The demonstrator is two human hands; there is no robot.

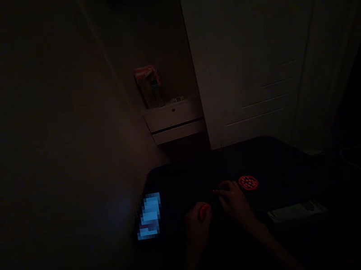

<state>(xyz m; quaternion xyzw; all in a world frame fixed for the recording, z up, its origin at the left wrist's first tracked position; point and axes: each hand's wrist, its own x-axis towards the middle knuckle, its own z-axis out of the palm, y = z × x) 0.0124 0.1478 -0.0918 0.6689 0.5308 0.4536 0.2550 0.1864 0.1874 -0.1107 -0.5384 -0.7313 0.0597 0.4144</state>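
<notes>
The scene is very dim. My left hand [197,223] is curled around a red rounded object [204,211], whose kind I cannot make out. Just to its right, above the dark tabletop, is my right hand [234,202], fingers bent together and pointing left. A tiny red spot [213,191] shows at its fingertips, too small to name. Beside the right hand's knuckles lies a round red piece with a dark, patterned middle [249,182], apart from both hands.
A lit, blurred screen [149,215] lies at the left of the dark table [187,175]. A pale flat packet [297,211] is by the near right edge. Behind stand a drawer unit [176,116] with a bottle [157,94] on it and a pale door panel [239,52].
</notes>
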